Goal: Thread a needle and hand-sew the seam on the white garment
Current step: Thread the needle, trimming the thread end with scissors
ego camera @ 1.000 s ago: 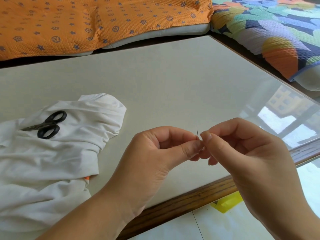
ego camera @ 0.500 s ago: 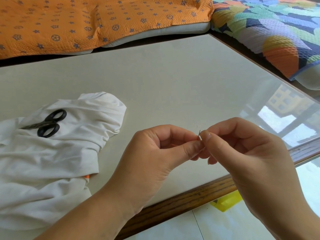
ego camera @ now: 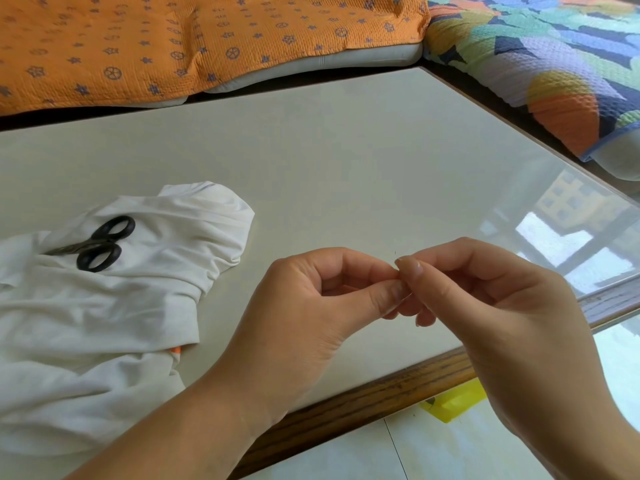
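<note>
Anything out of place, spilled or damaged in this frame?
Nothing spilled or damaged. Black scissors lie atop the bunched white garment, not on the table; a small orange piece pokes from under its fold; a yellow object lies on the floor. The left hand pinches the needle, barely visible.

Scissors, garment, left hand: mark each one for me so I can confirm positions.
scissors [ego camera: 98, 243]: head view, where the black handles meet.
garment [ego camera: 104, 323]: head view, bare fold below the scissors.
left hand [ego camera: 304, 317]: head view, base of the thumb.
</note>
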Demonstrator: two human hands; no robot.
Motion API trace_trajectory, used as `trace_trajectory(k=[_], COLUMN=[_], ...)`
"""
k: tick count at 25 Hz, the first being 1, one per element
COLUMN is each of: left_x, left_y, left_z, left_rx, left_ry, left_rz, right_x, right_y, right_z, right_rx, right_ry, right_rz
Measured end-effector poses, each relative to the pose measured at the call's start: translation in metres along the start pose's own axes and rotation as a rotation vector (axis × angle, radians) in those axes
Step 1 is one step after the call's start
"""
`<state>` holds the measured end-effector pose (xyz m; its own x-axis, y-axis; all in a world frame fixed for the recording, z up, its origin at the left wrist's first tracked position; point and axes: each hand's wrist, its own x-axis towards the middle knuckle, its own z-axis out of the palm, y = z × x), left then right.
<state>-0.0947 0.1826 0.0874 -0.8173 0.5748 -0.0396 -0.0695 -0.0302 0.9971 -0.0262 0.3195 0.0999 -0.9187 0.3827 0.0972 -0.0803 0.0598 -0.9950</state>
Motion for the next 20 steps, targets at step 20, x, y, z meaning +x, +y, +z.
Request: trace_trajectory(k=[20], left_x=[-0.0065], left_y=[0.0062], left_z=[-0.0016], left_rx=[0.486], left_ry=[0.253], left_rz=[0.479], right_x=[0.0017], right_y=[0.0077], right_z=[-0.0055], right_rx=[0.006], right_ry=[-0.1], right_rz=[0.021])
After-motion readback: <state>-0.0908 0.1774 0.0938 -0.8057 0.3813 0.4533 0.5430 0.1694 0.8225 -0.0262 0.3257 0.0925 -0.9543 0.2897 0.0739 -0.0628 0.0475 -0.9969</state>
